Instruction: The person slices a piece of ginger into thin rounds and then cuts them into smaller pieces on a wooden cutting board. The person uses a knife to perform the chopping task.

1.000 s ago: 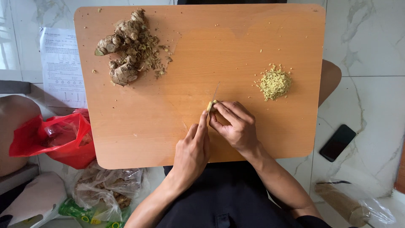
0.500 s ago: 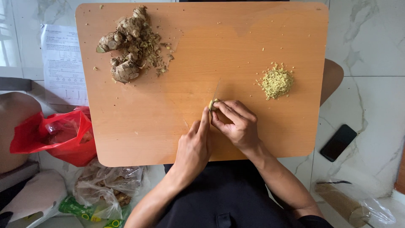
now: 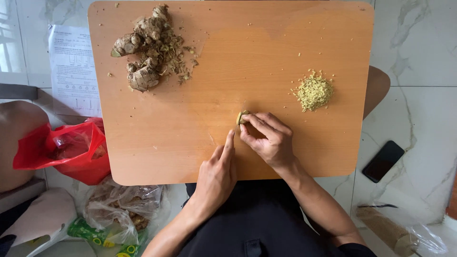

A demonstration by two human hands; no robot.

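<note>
My right hand (image 3: 269, 140) pinches a small yellow-green piece of ginger (image 3: 241, 117) against the wooden tabletop (image 3: 228, 62), near its middle. Just to its left lies my left hand (image 3: 216, 173), back up. Its index finger stretches toward the piece and stops a little short of it. Whether that hand holds anything underneath is hidden. A heap of whole ginger roots and peel scraps (image 3: 145, 47) sits at the far left of the table. A small pile of minced ginger (image 3: 314, 91) lies at the right.
On the floor to the left are a red plastic bag (image 3: 66, 152), clear bags with produce (image 3: 119, 214) and a printed paper sheet (image 3: 71, 71). A dark phone (image 3: 383, 161) and a clear bag (image 3: 404, 231) lie on the marble floor to the right.
Almost nothing: the view has shifted slightly, and both hands stay by the small ginger piece.
</note>
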